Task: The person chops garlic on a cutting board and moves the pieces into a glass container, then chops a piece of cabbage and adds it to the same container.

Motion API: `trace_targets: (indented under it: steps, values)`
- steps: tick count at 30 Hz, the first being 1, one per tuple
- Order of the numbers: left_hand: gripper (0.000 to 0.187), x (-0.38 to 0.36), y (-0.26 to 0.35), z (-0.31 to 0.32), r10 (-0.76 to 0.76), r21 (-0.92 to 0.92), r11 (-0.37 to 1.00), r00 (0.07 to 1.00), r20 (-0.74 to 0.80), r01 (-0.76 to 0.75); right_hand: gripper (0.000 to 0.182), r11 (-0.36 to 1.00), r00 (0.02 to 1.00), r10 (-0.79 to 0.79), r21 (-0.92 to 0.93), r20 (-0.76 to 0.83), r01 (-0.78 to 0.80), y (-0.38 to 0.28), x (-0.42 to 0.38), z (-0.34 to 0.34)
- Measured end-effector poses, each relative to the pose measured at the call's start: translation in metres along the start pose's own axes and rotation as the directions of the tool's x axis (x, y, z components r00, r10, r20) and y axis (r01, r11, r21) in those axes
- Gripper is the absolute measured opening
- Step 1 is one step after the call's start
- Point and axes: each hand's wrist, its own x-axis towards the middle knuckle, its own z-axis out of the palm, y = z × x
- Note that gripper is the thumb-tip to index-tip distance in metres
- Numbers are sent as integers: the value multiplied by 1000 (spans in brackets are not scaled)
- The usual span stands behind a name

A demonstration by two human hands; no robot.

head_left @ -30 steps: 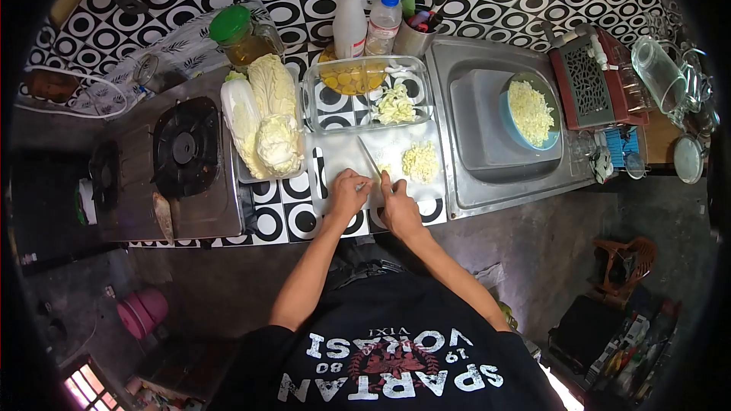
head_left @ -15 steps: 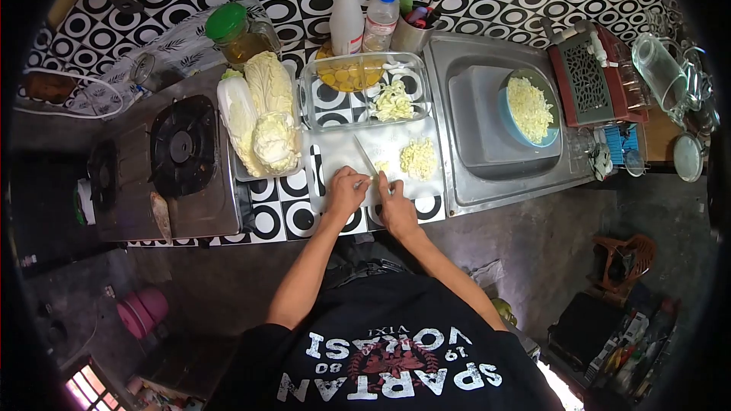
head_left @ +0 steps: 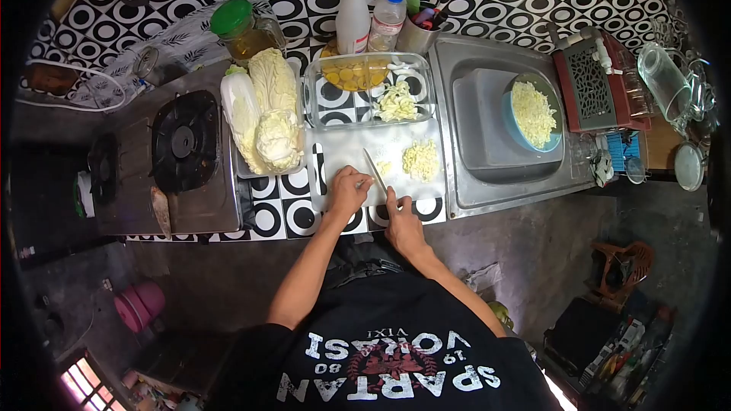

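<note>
My right hand (head_left: pixel 404 222) is closed round the handle of a knife (head_left: pixel 375 167), its index finger stretched along the top. The blade points away from me over a white cutting board (head_left: pixel 335 148). Just left of the blade, my left hand (head_left: pixel 349 189) holds its fingers pinched together on the board; what they grip is too small to make out. A few pale chopped bits (head_left: pixel 384 168) lie right of the blade. Beyond them sits a larger pile of finely chopped pale vegetable (head_left: pixel 421 160).
Behind the board stands a divided clear container (head_left: pixel 308 99) with pale cut pieces (head_left: pixel 397 101). Left are a tray of napa cabbages (head_left: pixel 278 139) and a stove (head_left: pixel 183 141). Right, a blue bowl (head_left: pixel 514 131) of chopped vegetable rests at the sink (head_left: pixel 472 190). Bottles (head_left: pixel 352 19) stand behind.
My right hand has drawn the knife back toward me and slightly right. My left hand stays in nearly the same place. The whole view has shifted a little.
</note>
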Motion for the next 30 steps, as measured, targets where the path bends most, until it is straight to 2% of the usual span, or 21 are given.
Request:
trace_targets:
  steps: [8, 12, 20, 25, 30]
  values:
    - [7, 0, 3, -1, 24, 3, 1000, 1000, 4, -24, 76, 999, 997, -44, -10, -56, 44, 8, 21, 17]
    - [9, -2, -4, 2, 86, 18, 996, 995, -55, -85, 71, 998, 996, -67, -20, -58, 66, -1, 38, 11]
    - [8, -2, -3, 3, 83, 3, 997, 993, -81, -83, 75, 1000, 999, -27, 3, -33, 27, -7, 22, -1]
    - [9, -2, 1, -1, 69, 16, 998, 997, -44, -68, 77, 1000, 1000, 5, 2, -1, -5, -6, 9, 4]
    - [9, -3, 0, -1, 65, 2, 998, 997, -38, -65, 71, 997, 993, -79, 6, -92, 80, 1, 27, 18]
